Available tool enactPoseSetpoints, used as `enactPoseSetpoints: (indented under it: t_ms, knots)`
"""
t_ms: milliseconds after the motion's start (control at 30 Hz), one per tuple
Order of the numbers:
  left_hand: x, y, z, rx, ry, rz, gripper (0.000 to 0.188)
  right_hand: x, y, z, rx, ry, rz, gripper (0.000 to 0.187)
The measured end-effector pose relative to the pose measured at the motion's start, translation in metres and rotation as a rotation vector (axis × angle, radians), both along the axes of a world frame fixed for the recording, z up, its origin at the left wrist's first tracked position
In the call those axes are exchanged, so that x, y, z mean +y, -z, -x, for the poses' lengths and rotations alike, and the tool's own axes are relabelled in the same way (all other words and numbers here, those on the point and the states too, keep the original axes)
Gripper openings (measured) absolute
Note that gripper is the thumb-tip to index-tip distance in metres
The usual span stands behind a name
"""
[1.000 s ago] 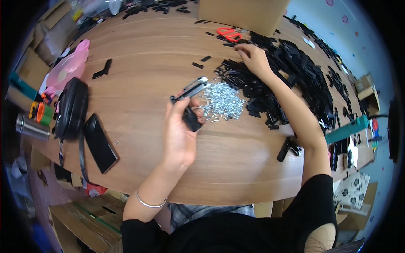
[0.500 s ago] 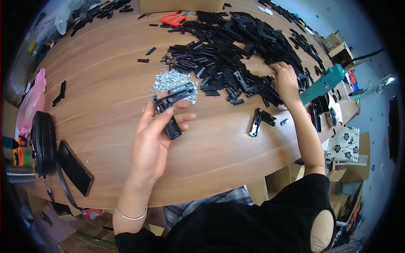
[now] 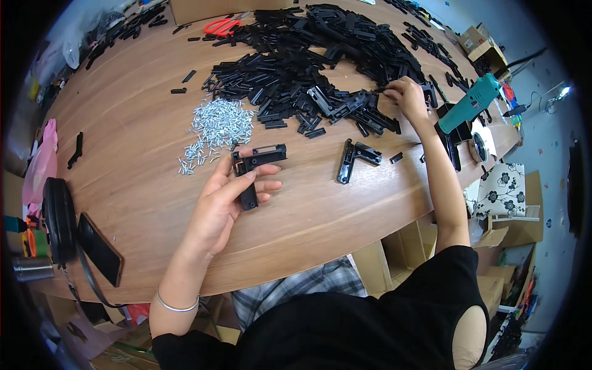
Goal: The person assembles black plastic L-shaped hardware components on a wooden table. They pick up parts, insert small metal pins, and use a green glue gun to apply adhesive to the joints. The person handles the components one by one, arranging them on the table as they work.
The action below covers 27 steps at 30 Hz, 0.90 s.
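My left hand [image 3: 219,206] holds a black pistol-shaped plastic piece [image 3: 245,168] above the table, with the thumb across it and the other fingers behind. A heap of small silver screws [image 3: 223,123] lies just beyond that hand. My right hand [image 3: 407,98] is at the right edge of a big pile of black plastic parts [image 3: 351,46], its fingers curled together. What they grip, if anything, is hidden. On the table between my hands lies another pistol-shaped piece [image 3: 353,157], with a small black strip [image 3: 396,158] beside it.
A teal power screwdriver [image 3: 468,103] stands right of my right forearm, near a roll of tape [image 3: 478,147]. Red-handled scissors [image 3: 222,26] lie at the far side by a cardboard box [image 3: 228,9]. A phone [image 3: 100,250] and black case [image 3: 60,219] lie at left.
The view has shifted a little. My left hand has drawn the pistol-shaped piece back from the screws, which now show fully. My right hand stays at the pile's edge, its fingers more curled.
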State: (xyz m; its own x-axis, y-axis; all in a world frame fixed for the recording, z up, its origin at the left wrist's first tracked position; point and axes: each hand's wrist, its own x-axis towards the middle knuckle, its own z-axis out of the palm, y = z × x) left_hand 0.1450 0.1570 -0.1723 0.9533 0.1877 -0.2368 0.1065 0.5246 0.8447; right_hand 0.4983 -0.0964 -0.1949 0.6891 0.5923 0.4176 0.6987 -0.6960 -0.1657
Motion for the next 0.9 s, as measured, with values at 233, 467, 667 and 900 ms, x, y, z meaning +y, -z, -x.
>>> enactPoseSetpoints:
  t_ms: [233,467,667,900]
  knots:
    - [-0.002,0.002,0.001,-0.03,0.005,0.111,0.041,0.008,-0.025,0.049,0.102,0.058,-0.148,0.017]
    - [-0.005,-0.002,0.004,-0.073,-0.045,0.131,0.037,0.077,-0.06,0.155,0.653,-0.433,-0.595,0.012]
    - [-0.002,0.003,0.003,-0.109,-0.086,0.115,0.036,0.114,-0.053,0.199,0.908,-0.54,-0.62,0.018]
    - [-0.005,0.01,0.001,-0.09,-0.105,0.066,0.031,0.105,-0.045,0.204,0.981,-0.517,-0.769,0.018]
